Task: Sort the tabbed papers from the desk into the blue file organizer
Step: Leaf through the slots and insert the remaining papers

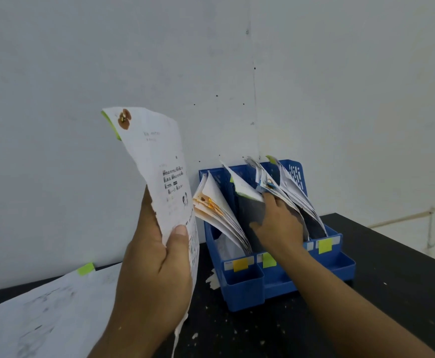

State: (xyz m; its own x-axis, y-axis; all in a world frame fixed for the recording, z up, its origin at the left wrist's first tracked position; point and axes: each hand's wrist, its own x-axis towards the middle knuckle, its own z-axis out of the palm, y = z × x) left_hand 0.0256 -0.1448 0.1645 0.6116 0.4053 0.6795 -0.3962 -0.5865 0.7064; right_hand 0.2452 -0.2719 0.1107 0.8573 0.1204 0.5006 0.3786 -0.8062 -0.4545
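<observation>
My left hand (154, 257) grips a printed white sheet (157, 161) upright, thumb across its front; a green tab runs along its top left edge. The blue file organizer (245, 293) stands against the wall on the black desk, its slots holding leaning bundles of papers. Coloured labels mark its front: orange (240, 265), green (268, 260) and yellow-green (325, 245). My right hand (278, 223) reaches into the middle slots, fingers spread against the papers there and pushing them apart. A stack of white papers (53, 313) with a green tab (86, 268) lies flat at the desk's left.
The black desk (382, 288) is speckled with white flecks. A torn white scrap (212, 280) lies at the organizer's left foot. A white wall corner rises directly behind the organizer. The desk's right edge drops off near the far right.
</observation>
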